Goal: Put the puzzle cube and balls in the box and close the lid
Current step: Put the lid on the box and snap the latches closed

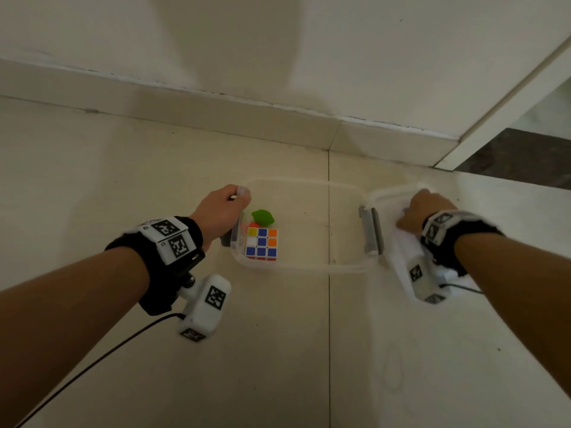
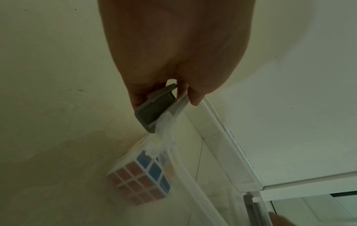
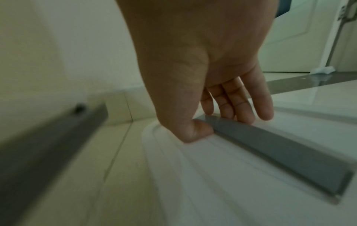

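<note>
The clear plastic box (image 1: 296,267) sits on the floor (image 1: 278,350). Inside, at its left end, the puzzle cube (image 1: 261,244) lies nearest, the green ball (image 1: 262,217) beyond it. Left hand (image 1: 221,211) pinches the box's left grey latch (image 2: 154,107). Right hand (image 1: 425,211), just right of the box, pinches the lid (image 3: 212,175) at its grey clip (image 3: 280,149).

I see the multicoloured 3x3 puzzle cube (image 1: 261,244) inside the clear plastic box (image 1: 309,267), beside green (image 1: 262,217) and red (image 1: 254,225) balls; the translucent lid (image 1: 401,242) lies right of it.
</note>
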`<state>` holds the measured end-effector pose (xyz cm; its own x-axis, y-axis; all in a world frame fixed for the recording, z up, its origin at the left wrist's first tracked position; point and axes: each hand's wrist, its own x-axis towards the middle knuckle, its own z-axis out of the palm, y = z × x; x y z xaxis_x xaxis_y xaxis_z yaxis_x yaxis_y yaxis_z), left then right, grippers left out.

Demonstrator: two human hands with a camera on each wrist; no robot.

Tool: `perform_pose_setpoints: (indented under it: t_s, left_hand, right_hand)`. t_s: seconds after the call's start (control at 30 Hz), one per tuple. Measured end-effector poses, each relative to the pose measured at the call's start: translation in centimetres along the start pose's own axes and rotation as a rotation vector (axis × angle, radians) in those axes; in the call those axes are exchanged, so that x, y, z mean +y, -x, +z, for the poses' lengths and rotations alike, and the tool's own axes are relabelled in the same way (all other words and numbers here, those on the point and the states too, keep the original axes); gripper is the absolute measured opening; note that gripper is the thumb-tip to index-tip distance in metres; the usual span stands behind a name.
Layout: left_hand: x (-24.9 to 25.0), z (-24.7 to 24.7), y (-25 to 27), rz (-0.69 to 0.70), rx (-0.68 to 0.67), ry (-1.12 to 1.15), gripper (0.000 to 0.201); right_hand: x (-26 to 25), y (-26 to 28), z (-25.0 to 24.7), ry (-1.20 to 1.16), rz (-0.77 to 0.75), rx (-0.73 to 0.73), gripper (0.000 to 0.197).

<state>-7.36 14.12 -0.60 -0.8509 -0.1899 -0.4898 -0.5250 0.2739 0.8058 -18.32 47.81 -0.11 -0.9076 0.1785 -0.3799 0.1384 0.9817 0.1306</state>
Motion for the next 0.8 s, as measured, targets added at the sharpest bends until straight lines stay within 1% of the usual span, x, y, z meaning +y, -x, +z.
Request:
perform_pose_setpoints:
  t_s: [0.07, 0.17, 0.3, 0.37, 0.43, 0.47, 0.53, 0.6, 0.63, 0.7, 0.8]
  left_hand:
    - [0.0, -0.2, 0.2, -0.007, -0.010, -0.012, 0.035]
    - [-0.1, -0.7, 0.5, -0.019, 0.004, -0.039, 0.039]
    - [-0.6, -1.8, 1.1, -0.058, 0.001, -0.034, 0.041]
    - [-0.8, -2.7, 1.6, -0.082, -0.003, -0.036, 0.043]
    - [-1.0, -3.2, 1.9, -0.115, -0.008, -0.016, 0.043]
    - [-1.1, -3.5, 2.0, -0.138, -0.009, 0.019, 0.042]
    - [-1.2, -4.2, 2.5, -0.195, -0.020, 0.132, 0.033]
    - [-1.5, -5.0, 3.0, -0.219, -0.053, 0.200, 0.025]
    - [-1.7, -5.4, 3.2, -0.219, -0.076, 0.208, 0.024]
    - [-2.1, -6.2, 3.5, -0.216, -0.096, 0.196, 0.031]
    - [-2.5, -6.7, 3.6, -0.226, -0.086, 0.200, 0.035]
  right_hand:
    - [-1.0, -0.4, -3.0, -0.042, -0.050, 0.064, 0.044]
    - [-3.6, -0.4, -6.9, -0.038, -0.173, 0.162, 0.057]
    - [-9.0, 2.2, -10.6, 0.114, -0.371, 0.307, 0.058]
    - [-12.0, 4.3, -11.8, 0.156, -0.494, 0.331, 0.060]
    - [-14.8, 6.4, -12.1, 0.168, -0.634, 0.301, 0.058]
    - [-16.1, 7.6, -11.9, 0.163, -0.702, 0.274, 0.054]
    - [-18.3, 9.8, -10.9, 0.164, -0.823, 0.205, 0.044]
    - [-19.7, 11.8, -9.3, 0.216, -0.922, 0.139, 0.042]
    - [-20.2, 12.5, -8.4, 0.253, -0.963, 0.120, 0.041]
    - [-20.6, 13.3, -6.9, 0.304, -1.028, 0.105, 0.040]
    - [-20.4, 13.5, -5.3, 0.355, -1.067, 0.101, 0.041]
